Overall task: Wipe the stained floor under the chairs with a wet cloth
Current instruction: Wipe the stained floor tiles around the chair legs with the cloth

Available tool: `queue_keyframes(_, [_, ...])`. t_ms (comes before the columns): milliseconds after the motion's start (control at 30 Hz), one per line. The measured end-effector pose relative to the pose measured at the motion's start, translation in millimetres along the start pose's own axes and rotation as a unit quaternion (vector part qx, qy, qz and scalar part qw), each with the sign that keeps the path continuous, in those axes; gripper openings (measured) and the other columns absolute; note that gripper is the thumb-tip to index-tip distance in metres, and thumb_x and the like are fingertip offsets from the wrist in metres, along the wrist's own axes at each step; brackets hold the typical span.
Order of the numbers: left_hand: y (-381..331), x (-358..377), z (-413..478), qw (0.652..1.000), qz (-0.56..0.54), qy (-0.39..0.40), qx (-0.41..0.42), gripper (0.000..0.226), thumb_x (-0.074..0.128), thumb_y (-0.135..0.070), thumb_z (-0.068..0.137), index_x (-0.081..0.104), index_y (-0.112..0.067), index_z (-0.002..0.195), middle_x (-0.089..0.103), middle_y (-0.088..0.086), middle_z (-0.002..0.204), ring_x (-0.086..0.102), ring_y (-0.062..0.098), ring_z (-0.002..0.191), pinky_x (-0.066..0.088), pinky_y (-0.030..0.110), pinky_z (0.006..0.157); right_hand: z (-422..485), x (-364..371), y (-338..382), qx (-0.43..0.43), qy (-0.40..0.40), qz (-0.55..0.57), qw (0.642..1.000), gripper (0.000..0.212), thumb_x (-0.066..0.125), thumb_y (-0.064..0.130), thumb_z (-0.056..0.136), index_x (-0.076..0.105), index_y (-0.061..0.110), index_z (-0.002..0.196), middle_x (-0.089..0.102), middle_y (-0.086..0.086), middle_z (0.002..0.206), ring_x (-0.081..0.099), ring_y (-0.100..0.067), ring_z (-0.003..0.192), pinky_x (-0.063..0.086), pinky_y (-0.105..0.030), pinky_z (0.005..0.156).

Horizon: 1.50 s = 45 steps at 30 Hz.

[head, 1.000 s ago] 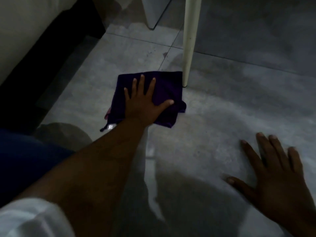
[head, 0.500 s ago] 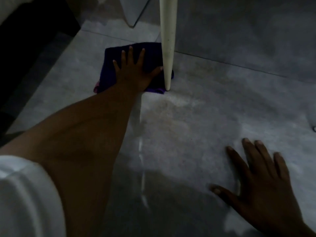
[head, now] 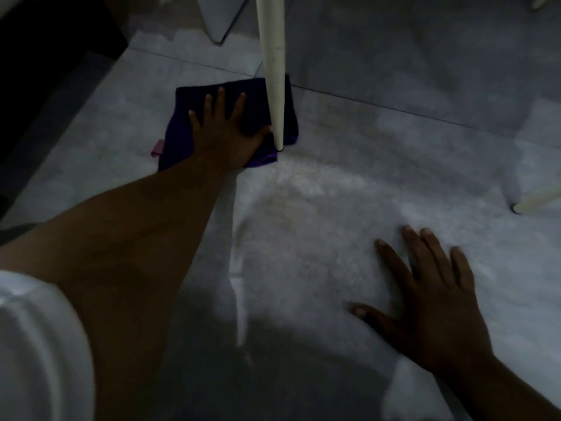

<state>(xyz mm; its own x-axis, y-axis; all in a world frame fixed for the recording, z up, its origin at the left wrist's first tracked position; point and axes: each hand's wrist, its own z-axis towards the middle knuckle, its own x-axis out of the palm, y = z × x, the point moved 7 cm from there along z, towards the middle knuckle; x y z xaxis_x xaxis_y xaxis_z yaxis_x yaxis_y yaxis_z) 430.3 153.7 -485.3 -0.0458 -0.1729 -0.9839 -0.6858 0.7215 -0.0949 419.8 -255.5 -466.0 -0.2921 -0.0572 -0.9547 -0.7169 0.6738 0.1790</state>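
Observation:
A dark purple cloth (head: pixel 185 126) lies flat on the grey tiled floor (head: pixel 349 165). My left hand (head: pixel 226 132) presses down on it with fingers spread, thumb beside the foot of a white chair leg (head: pixel 274 71). The leg stands in front of the cloth's right part and hides a strip of it. My right hand (head: pixel 431 299) rests flat on the floor at the lower right, fingers apart, holding nothing. A faint brownish stain (head: pixel 288 205) shows on the wet patch between the hands.
A second pale chair leg (head: pixel 537 202) touches the floor at the right edge. A dark low furniture base (head: pixel 45 71) runs along the left. Another pale panel (head: pixel 224 16) stands at the top, behind the cloth.
My left hand pushed the cloth away from me and up against the chair leg, then drew it slightly back. My right hand stayed planted on the floor.

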Motion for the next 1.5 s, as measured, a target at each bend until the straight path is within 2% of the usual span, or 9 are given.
queue_keyframes(133, [2.1,5.8,-42.0,1.000,0.008,-0.015,-0.021,0.090,0.015,-0.085,0.079,0.004,-0.037,0.154,-0.003,0.004,0.166,-0.006,0.028,0.152,-0.003,0.060,0.119,-0.4,-1.0,-0.8,-0.003,-0.012,-0.002,1.000,0.100,0.034,0.092,0.074,0.027,0.032,0.155,0.018,-0.008,0.166,0.009,-0.029,0.154,0.012,-0.058,0.121])
queue_keyframes(467, [18.7,20.3,-188.0,0.999,0.015,-0.002,-0.052,0.104,0.008,-0.093,0.070,0.000,-0.033,0.154,-0.006,0.008,0.165,-0.008,0.031,0.151,-0.001,0.061,0.119,-3.9,-3.9,2.4,-0.014,-0.049,0.008,0.999,0.094,0.029,0.088,0.080,0.027,0.031,0.155,0.019,-0.009,0.165,0.007,-0.028,0.154,0.009,-0.057,0.122])
queue_keyframes(633, [-13.1,31.7,-270.0,1.000,0.000,0.008,-0.020,0.107,0.006,-0.094,0.069,0.003,-0.030,0.155,-0.005,0.011,0.165,-0.008,0.033,0.151,0.000,0.062,0.118,-6.1,-3.2,1.8,-0.009,-0.044,0.007,0.999,0.087,0.015,0.083,0.086,0.022,0.032,0.155,0.014,-0.006,0.166,0.002,-0.024,0.155,0.005,-0.054,0.123])
queue_keyframes(833, [-73.7,45.3,-340.1,0.998,-0.035,0.047,0.017,0.103,0.020,-0.091,0.073,0.026,-0.026,0.152,0.015,0.014,0.163,0.008,0.038,0.150,0.009,0.065,0.115,-5.1,-6.9,-6.5,0.018,-0.081,0.113,0.990,0.086,0.009,0.077,0.089,0.036,0.024,0.151,0.031,-0.006,0.162,0.018,-0.023,0.152,0.009,-0.053,0.122])
queue_keyframes(967, [-120.2,45.6,-371.6,0.992,-0.071,0.031,0.097,0.098,0.036,-0.088,0.073,0.034,-0.026,0.150,0.023,0.013,0.161,0.015,0.037,0.149,0.012,0.063,0.113,-17.2,-30.7,26.7,-0.020,-0.156,0.131,0.979,0.066,0.029,0.058,0.097,0.044,0.015,0.145,0.042,-0.011,0.154,0.023,-0.029,0.150,0.010,-0.057,0.121])
queue_keyframes(1133, [-100.1,22.8,-357.6,0.971,-0.204,-0.035,0.121,0.057,0.047,-0.047,0.085,0.050,-0.024,0.137,0.052,0.000,0.144,0.046,0.024,0.134,0.042,0.051,0.102,-55.2,-5.8,85.3,-0.136,-0.088,0.261,0.952,0.062,0.035,0.048,0.101,0.018,0.026,0.156,0.014,0.008,0.164,0.007,-0.003,0.152,0.011,-0.020,0.122])
queue_keyframes(1200, [-74.5,12.8,-341.9,0.959,-0.238,-0.074,0.136,0.046,0.046,-0.027,0.082,0.058,-0.018,0.126,0.062,0.002,0.130,0.056,0.022,0.117,0.050,0.046,0.092,-68.7,15.4,101.1,-0.205,-0.051,0.198,0.957,0.063,0.030,0.050,0.104,0.004,0.031,0.158,0.007,0.011,0.166,0.009,-0.010,0.153,0.013,-0.032,0.122])
queue_keyframes(1300, [-39.9,4.2,-318.7,0.967,-0.200,-0.120,0.103,0.043,0.041,-0.019,0.080,0.062,-0.013,0.117,0.062,0.006,0.129,0.054,0.024,0.119,0.050,0.046,0.093,-72.6,39.4,110.0,-0.280,-0.016,-0.022,0.960,0.068,0.029,0.063,0.099,0.017,0.029,0.157,0.021,0.002,0.164,0.018,-0.026,0.152,0.013,-0.049,0.117])
queue_keyframes(1500, [-21.3,33.8,-301.8,0.989,-0.065,-0.035,0.128,0.060,0.029,-0.050,0.097,0.039,-0.017,0.146,0.026,0.008,0.161,0.017,0.027,0.150,0.023,0.050,0.119,-60.5,25.5,43.4,-0.254,0.007,-0.069,0.965,0.073,0.033,0.071,0.094,0.024,0.033,0.155,0.020,0.004,0.165,0.011,-0.027,0.154,0.011,-0.055,0.120])
